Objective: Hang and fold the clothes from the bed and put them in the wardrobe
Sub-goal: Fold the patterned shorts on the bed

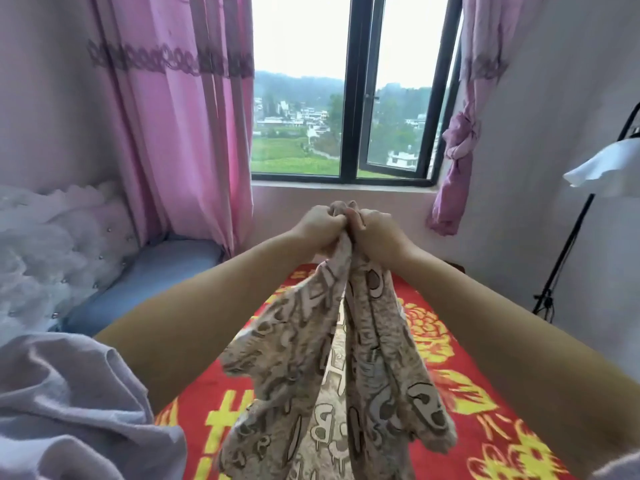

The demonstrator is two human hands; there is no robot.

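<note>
We've got our left hand [320, 225] and right hand [372, 228] side by side, both fists clenched on the patterned beige garment [332, 375], dangling above the red bedspread [485, 427].

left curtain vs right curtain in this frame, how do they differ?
The left curtain hangs loose and spread wide, reaching down behind the bed; the right curtain is gathered narrow and tied in a knot partway down. The left curtain shows a full dark lace band across its top; the right curtain shows only a short piece of that band. Both are pink and flank the same window.
</note>
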